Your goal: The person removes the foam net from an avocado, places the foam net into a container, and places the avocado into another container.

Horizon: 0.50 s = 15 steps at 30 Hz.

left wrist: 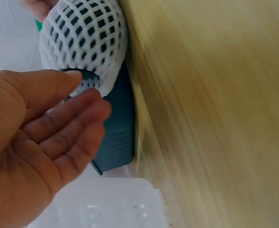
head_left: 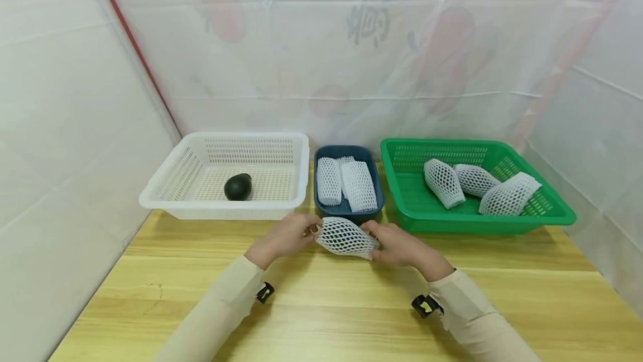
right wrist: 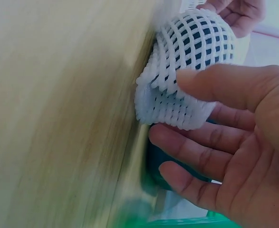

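Observation:
A white foam net (head_left: 346, 237) with a dark avocado inside lies sideways between both hands, in front of the blue bin. The dark skin shows through the mesh in the wrist views. My left hand (head_left: 293, 233) pinches the net's left end, thumb and fingertips at its open rim (left wrist: 89, 83). At the other end, my right hand (head_left: 399, 244) grips the loose skirt of the net (right wrist: 172, 107), thumb on one side and fingers on the other. One bare avocado (head_left: 238, 187) lies in the white basket (head_left: 223, 211).
The blue bin (head_left: 348, 150) behind the hands holds several flat foam nets (head_left: 359, 186). At the right stands a green basket (head_left: 482, 223) with three netted fruits (head_left: 444, 183). A white curtain (head_left: 321, 61) hangs behind the wooden table (head_left: 341, 312).

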Each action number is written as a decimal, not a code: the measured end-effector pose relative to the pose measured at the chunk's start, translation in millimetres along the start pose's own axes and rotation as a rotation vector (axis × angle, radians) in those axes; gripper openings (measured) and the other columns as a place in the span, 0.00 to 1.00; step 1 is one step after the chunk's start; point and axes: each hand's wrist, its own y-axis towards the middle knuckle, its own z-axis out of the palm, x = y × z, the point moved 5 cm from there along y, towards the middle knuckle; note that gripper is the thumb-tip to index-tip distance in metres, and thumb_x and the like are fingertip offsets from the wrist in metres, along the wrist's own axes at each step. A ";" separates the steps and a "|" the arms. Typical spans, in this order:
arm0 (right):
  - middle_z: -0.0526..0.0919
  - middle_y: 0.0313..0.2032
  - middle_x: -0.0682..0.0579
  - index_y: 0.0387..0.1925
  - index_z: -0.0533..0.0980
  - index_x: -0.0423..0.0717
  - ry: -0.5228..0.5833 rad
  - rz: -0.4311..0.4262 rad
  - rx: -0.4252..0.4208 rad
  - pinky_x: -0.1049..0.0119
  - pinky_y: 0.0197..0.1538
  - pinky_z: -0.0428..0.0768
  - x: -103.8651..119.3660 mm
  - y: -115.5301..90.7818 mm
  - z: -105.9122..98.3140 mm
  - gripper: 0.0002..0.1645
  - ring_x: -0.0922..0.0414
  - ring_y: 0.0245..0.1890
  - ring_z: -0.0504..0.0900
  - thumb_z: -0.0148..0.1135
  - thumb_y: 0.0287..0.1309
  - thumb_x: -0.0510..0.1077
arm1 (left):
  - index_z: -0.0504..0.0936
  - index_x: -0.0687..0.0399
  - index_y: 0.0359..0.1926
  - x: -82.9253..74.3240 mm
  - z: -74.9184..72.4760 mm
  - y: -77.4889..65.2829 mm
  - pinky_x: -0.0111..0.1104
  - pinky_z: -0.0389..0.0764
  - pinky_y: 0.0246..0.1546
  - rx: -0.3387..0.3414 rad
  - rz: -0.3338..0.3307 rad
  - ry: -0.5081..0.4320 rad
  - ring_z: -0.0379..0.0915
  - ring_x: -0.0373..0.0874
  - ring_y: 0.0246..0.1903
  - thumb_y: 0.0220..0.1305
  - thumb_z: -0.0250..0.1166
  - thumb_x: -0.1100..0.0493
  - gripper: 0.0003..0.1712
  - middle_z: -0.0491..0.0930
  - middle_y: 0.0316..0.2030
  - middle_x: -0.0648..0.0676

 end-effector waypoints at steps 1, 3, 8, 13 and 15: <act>0.79 0.38 0.48 0.49 0.70 0.35 -0.007 -0.010 -0.009 0.58 0.39 0.76 -0.1 0.2 -0.5 0.26 0.54 0.34 0.76 0.64 0.46 0.30 | 0.80 0.66 0.41 -0.7 0.0 1.2 0.33 0.78 0.36 -0.006 0.008 -0.005 0.78 0.45 0.33 0.56 0.62 0.72 0.11 0.81 0.34 0.56; 0.79 0.37 0.48 0.49 0.70 0.36 -0.015 -0.015 -0.021 0.59 0.38 0.76 -0.8 1.0 -1.6 0.25 0.55 0.33 0.76 0.63 0.45 0.29 | 0.79 0.65 0.42 -2.3 -0.4 3.3 0.32 0.78 0.36 -0.017 0.021 -0.014 0.78 0.45 0.33 0.56 0.61 0.71 0.11 0.80 0.34 0.56; 0.79 0.36 0.51 0.48 0.72 0.36 -0.002 0.000 -0.025 0.61 0.36 0.75 -2.2 4.7 -4.4 0.21 0.58 0.30 0.74 0.61 0.49 0.29 | 0.78 0.65 0.46 -4.4 0.2 7.1 0.34 0.78 0.38 0.005 0.020 -0.049 0.78 0.48 0.36 0.53 0.63 0.71 0.17 0.80 0.39 0.57; 0.79 0.34 0.53 0.47 0.74 0.37 0.005 -0.003 -0.023 0.65 0.33 0.73 -2.6 7.2 -3.2 0.18 0.61 0.27 0.71 0.61 0.52 0.30 | 0.76 0.65 0.49 -1.9 5.6 7.6 0.36 0.78 0.40 0.062 -0.024 -0.107 0.78 0.49 0.39 0.47 0.67 0.70 0.24 0.79 0.41 0.57; 0.79 0.32 0.52 0.47 0.74 0.38 0.012 -0.009 -0.022 0.66 0.31 0.72 -2.5 7.3 -2.1 0.17 0.62 0.26 0.70 0.60 0.53 0.31 | 0.75 0.66 0.50 -1.1 8.2 7.7 0.35 0.78 0.39 0.076 -0.040 -0.105 0.77 0.49 0.38 0.46 0.69 0.69 0.26 0.79 0.40 0.57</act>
